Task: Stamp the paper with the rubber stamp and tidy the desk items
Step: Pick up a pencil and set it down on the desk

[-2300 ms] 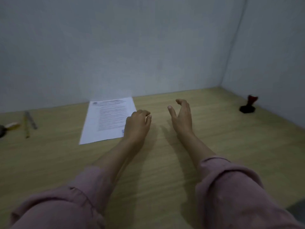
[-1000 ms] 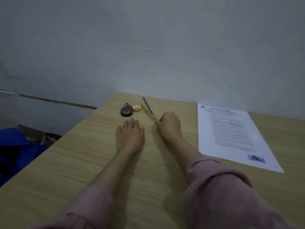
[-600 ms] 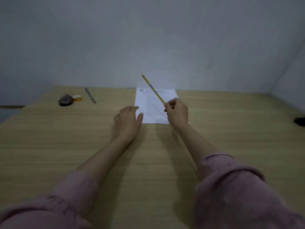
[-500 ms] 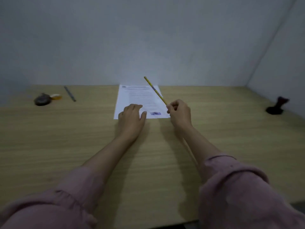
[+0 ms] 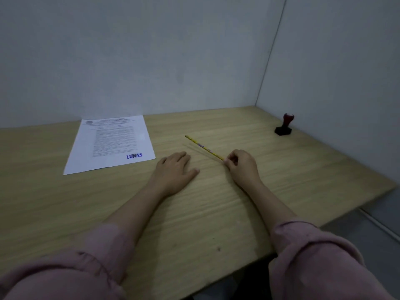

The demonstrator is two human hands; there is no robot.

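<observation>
A printed sheet of paper (image 5: 112, 144) lies at the back left of the wooden desk (image 5: 216, 213), with a blue "LUNAS" stamp mark at its near right corner. The rubber stamp (image 5: 284, 125), red-topped on a black base, stands upright at the far right by the wall. My right hand (image 5: 241, 166) pinches the near end of a yellow pencil (image 5: 203, 147), which points away to the left, low over the desk. My left hand (image 5: 175, 168) rests flat on the desk, palm down, just right of the paper.
Grey walls close off the back and right side of the desk. The desk's right edge runs diagonally at the lower right, with floor beyond it. Pink sleeves cover both forearms near the camera.
My right hand has carried the pencil from above the paper to the right and lowered it near the desk. My left hand has come off the paper. The view has swung right.
</observation>
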